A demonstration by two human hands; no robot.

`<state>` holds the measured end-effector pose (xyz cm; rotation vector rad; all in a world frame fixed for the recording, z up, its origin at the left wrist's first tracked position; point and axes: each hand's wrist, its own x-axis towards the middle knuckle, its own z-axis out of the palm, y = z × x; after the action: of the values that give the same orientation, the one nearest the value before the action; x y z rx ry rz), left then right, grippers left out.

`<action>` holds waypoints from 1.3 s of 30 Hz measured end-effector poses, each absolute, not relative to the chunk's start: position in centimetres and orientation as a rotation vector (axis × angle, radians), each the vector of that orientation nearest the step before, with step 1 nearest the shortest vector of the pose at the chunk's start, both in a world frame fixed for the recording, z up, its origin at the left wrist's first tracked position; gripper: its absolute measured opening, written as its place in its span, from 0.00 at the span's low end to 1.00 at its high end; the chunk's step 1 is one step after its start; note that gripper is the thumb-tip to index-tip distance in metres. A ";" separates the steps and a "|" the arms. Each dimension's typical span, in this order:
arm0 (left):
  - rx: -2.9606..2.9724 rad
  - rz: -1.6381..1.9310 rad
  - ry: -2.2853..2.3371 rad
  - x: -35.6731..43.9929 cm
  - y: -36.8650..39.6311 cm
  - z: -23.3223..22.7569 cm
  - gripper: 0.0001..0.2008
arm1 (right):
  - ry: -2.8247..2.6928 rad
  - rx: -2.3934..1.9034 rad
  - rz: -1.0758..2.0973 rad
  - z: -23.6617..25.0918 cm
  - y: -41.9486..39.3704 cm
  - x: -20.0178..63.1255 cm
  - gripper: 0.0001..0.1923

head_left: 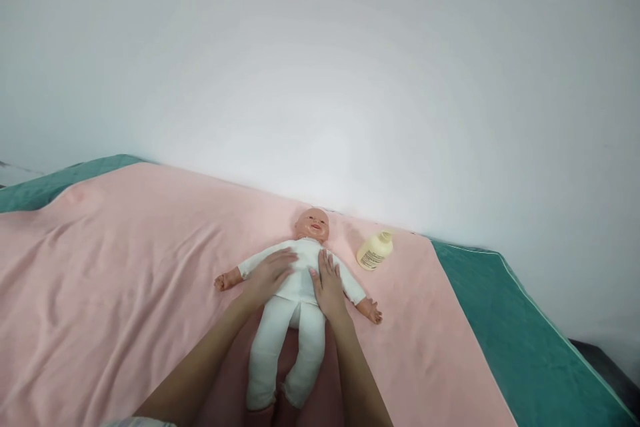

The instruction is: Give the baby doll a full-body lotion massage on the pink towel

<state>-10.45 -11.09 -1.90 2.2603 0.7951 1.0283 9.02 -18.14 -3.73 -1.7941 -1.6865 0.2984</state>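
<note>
Both hands lie flat, fingers spread, on the doll (300, 280): left hand (270, 275) and right hand (329, 288) on its chest; a bottle (374, 251) lies nearby on the pink blanket (125, 267)

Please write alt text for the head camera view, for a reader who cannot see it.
Both hands, left hand and right hand, rest flat on the torso of a baby doll in white clothes, lying face up on a pink blanket. A cream bottle lies beside its head.

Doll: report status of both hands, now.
Left hand and right hand flat, open on doll torso. Doll face-up on pink blanket. Bottle beside head, apart.
</note>
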 end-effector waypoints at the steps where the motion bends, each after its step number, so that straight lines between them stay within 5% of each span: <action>1: 2.315 0.940 0.674 -10.3 -11.4 -1.4 0.17 | -1.673 -1.778 0.311 -3.9 -18.3 9.2 0.33; 12: 2.526 0.493 0.442 -8.6 -10.9 0.0 0.24 | -1.494 -1.626 0.448 -3.1 -21.1 9.3 0.31; 16: 2.593 0.565 0.517 -8.2 -10.1 -1.2 0.29 | -1.520 -1.607 0.429 -2.0 -21.6 8.9 0.29; 28: 2.583 0.915 1.313 -8.7 -8.8 -4.0 0.23 | -2.131 -1.371 0.529 1.4 -20.8 6.6 0.21; 39: 2.424 1.059 1.187 -11.2 -10.0 -3.8 0.20 | -1.764 -1.675 0.445 -2.8 -17.3 8.3 0.35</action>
<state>-11.20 -10.03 -3.79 2.4236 1.1869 1.0586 8.35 -17.30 -2.78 -1.6753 -1.7638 0.4451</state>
